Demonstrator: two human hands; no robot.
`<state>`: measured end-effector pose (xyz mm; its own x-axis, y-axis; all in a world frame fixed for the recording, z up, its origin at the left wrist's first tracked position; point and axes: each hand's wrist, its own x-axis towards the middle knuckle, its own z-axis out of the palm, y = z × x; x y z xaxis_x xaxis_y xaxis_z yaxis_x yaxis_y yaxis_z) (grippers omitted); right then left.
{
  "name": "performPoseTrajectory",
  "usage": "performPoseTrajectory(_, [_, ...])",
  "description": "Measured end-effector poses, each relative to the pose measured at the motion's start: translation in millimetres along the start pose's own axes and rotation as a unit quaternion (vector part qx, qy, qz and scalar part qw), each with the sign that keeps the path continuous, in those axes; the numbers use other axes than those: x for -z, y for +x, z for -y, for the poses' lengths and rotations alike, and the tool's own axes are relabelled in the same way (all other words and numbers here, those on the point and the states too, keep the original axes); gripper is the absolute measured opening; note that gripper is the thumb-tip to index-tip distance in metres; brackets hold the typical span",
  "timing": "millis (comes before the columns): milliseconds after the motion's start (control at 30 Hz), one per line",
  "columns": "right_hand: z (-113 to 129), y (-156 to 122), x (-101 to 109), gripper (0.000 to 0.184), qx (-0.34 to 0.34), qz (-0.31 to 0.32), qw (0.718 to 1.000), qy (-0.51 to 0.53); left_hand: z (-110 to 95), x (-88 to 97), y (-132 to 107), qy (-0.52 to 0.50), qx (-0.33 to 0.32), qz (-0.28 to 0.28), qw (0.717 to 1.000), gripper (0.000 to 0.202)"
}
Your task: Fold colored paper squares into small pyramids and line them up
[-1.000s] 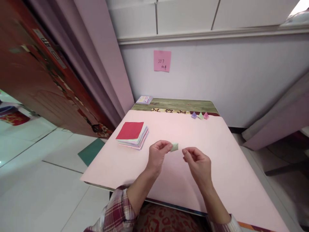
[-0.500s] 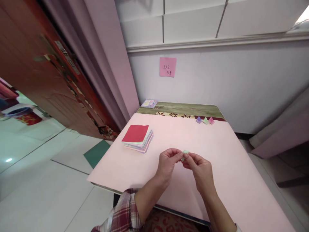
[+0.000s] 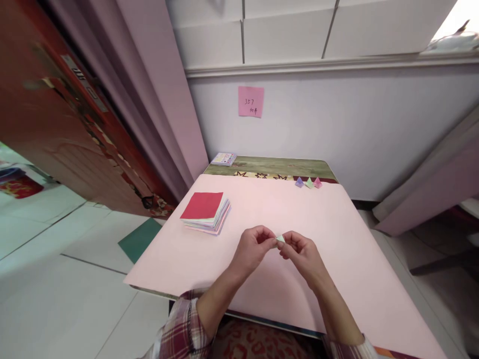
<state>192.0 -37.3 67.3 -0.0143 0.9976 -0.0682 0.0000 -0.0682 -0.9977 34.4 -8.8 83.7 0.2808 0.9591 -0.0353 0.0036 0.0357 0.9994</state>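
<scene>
A small folded piece of pale green paper (image 3: 280, 239) sits pinched between the fingertips of both hands above the pink table cover (image 3: 337, 234). My left hand (image 3: 252, 248) grips its left side with curled fingers. My right hand (image 3: 302, 253) grips its right side, fingers also curled. Most of the paper is hidden by the fingers. A stack of coloured square papers (image 3: 205, 212) with a red sheet on top lies on the table to the left of my hands.
Three small folded paper shapes, purple (image 3: 299, 182), green (image 3: 309, 183) and pink (image 3: 318, 182), stand in a row at the table's far edge. A paper pack (image 3: 223, 159) lies at the far left corner. A pink note (image 3: 250, 101) hangs on the wall. A green sheet (image 3: 140, 239) lies on the floor.
A second ago only my left hand held the green paper and my right hand was apart. Now my right hand has closed onto it, and both hands pinch it together.
</scene>
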Motion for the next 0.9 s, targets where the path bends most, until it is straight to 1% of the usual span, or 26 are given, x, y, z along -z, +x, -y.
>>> performPoseTrajectory(67, [0,-1,-1,0.034,0.017,-0.011,1.0,0.01,-4,-0.3,-1,0.046,-0.038,-0.022,0.998,0.014])
performPoseTrajectory(133, [0,-2,-1,0.035,0.023,-0.021,0.999,0.044,-8,-0.4,-3,0.094,-0.087,-0.036,0.991,0.014])
performPoseTrajectory(200, [1,-3,-1,0.036,0.014,-0.028,0.996,0.081,-12,0.2,-4,0.125,-0.133,-0.034,0.983,0.012])
performPoseTrajectory(333, [2,-2,1,0.037,-0.028,-0.03,0.99,0.133,-14,3.1,-4,0.152,-0.215,-0.016,0.965,0.009])
performPoseTrajectory(433, [4,-2,2,0.038,-0.06,-0.03,0.982,0.175,-10,6.9,-4,0.198,-0.281,-0.009,0.939,0.011])
performPoseTrajectory(533, [8,-2,2,0.035,-0.081,-0.023,0.977,0.198,-3,11.5,-4,0.273,-0.343,-0.002,0.899,0.016])
performPoseTrajectory(633, [11,-3,3,0.033,-0.087,-0.02,0.975,0.203,4,15.4,-6,0.331,-0.369,0.023,0.868,0.022])
performPoseTrajectory(700, [13,-3,3,0.033,-0.089,-0.024,0.975,0.205,6,17.0,-8,0.349,-0.373,0.048,0.859,0.025])
performPoseTrajectory(800, [15,-3,3,0.032,-0.095,-0.022,0.969,0.226,4,18.2,-10,0.338,-0.396,0.083,0.85,0.026])
performPoseTrajectory(900, [15,-3,2,0.03,-0.104,-0.012,0.963,0.248,0,18.5,-13,0.33,-0.444,0.097,0.827,0.028])
